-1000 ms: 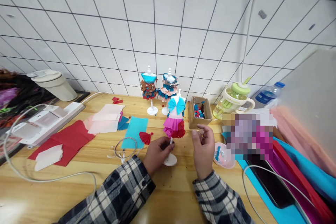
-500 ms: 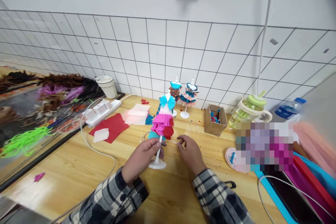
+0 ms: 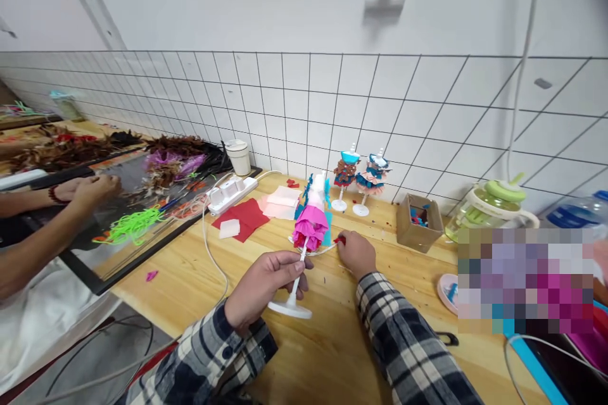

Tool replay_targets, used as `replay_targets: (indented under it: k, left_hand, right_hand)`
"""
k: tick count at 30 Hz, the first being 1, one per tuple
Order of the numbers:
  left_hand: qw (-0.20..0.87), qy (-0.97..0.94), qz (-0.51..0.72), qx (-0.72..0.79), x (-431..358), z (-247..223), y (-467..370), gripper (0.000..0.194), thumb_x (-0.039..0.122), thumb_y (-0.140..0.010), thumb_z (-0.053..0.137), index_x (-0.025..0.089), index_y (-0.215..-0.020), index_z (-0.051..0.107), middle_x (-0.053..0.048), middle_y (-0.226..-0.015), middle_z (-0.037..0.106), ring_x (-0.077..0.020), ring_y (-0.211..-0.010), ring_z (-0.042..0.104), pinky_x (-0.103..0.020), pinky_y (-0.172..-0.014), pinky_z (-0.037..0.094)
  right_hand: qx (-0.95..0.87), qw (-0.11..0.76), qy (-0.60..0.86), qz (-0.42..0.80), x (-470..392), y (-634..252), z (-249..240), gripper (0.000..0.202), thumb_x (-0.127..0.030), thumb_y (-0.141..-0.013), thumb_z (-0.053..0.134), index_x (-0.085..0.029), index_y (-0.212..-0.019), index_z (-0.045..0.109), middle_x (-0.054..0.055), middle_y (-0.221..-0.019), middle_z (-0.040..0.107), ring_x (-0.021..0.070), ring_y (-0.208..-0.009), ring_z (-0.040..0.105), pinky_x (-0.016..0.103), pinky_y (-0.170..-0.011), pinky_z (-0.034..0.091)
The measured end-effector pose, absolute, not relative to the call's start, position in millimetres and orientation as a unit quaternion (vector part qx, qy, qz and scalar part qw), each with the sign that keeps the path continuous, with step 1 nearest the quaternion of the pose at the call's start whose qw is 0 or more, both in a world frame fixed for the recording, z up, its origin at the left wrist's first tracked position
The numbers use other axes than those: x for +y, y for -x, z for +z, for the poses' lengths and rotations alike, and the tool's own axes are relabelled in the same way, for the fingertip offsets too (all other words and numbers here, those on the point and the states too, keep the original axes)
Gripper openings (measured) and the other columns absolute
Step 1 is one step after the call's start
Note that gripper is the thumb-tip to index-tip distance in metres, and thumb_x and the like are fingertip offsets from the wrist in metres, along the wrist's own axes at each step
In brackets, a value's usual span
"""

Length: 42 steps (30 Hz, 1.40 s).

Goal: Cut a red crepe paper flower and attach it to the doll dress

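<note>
My left hand (image 3: 268,280) is closed round the white stem of a small mannequin stand (image 3: 292,309), which it holds tilted above the table. The mannequin wears a pleated pink paper skirt (image 3: 311,223) with red below it, and blue trim beside its white bodice (image 3: 319,190). To the right, my right hand (image 3: 358,254) is low over the tabletop with its fingers pinched together. A small red scrap (image 3: 338,240) shows at those fingertips. A pale cord (image 3: 325,250) runs between the skirt and the fingertips; whether the fingers hold it too is unclear.
Two dressed mannequins (image 3: 344,177) stand by the wall. Red paper (image 3: 247,220) and pale pink sheets (image 3: 281,201) lie left of a cardboard box (image 3: 418,231). A power strip (image 3: 237,193), lidded cup (image 3: 239,158) and green-lidded jug (image 3: 494,205) are near. A co-worker's hands (image 3: 90,193) are left.
The view has swung left, bringing the co-worker's arms into sight. The mannequin has turned and tilted in my left hand. My right hand has turned, and red now shows at its fingertips.
</note>
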<state>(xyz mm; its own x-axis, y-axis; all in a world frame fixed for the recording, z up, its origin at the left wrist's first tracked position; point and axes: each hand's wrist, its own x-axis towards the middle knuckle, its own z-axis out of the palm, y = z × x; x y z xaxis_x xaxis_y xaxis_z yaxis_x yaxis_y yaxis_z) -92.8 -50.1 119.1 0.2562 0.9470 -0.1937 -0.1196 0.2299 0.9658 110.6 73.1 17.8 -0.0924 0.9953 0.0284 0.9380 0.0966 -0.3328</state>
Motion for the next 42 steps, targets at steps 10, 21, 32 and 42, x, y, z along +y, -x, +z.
replay_targets:
  k: [10, 21, 32, 42]
  left_hand:
    - [0.62, -0.482, 0.422, 0.452, -54, 126, 79, 0.029, 0.038, -0.078, 0.065, 0.014, -0.092, 0.069, -0.002, -0.061, 0.065, -0.0103, -0.05, 0.056, -0.021, -0.05, 0.04]
    - [0.621, -0.451, 0.451, 0.455, -51, 126, 60, 0.026, 0.036, -0.076, 0.067, 0.014, -0.087, 0.061, 0.001, -0.062, 0.062, -0.0089, -0.051, 0.054, -0.02, -0.049, 0.038]
    - [0.631, -0.466, 0.444, 0.433, -48, 125, 22, 0.026, 0.033, -0.08, 0.066, 0.013, -0.095, 0.061, -0.001, -0.067, 0.065, -0.0097, -0.055, 0.057, -0.022, -0.058, 0.046]
    - [0.63, -0.484, 0.44, 0.418, -45, 119, 7, 0.024, 0.031, -0.08, 0.066, 0.013, -0.096, 0.063, -0.001, -0.066, 0.065, -0.0098, -0.055, 0.058, -0.022, -0.057, 0.045]
  right_hand:
    - [-0.681, 0.18, 0.697, 0.134, 69, -134, 12, 0.017, -0.019, -0.082, 0.051, -0.018, -0.091, 0.065, 0.01, -0.098, 0.067, 0.0195, -0.088, 0.061, 0.028, -0.068, 0.038]
    - [-0.622, 0.549, 0.539, 0.144, -2, -151, 96, 0.022, -0.024, -0.087, 0.048, -0.018, -0.095, 0.068, 0.008, -0.098, 0.067, 0.0179, -0.087, 0.062, 0.028, -0.063, 0.049]
    - [-0.711, 0.577, 0.379, -0.133, -52, -152, 137, 0.034, -0.002, -0.076, 0.064, -0.018, -0.105, 0.067, 0.007, -0.095, 0.065, 0.0172, -0.089, 0.06, 0.032, -0.081, 0.05]
    - [-0.712, 0.559, 0.414, -0.097, -45, -149, 132, 0.028, -0.006, -0.08, 0.059, -0.014, -0.105, 0.068, 0.007, -0.091, 0.064, 0.0163, -0.087, 0.059, 0.03, -0.081, 0.05]
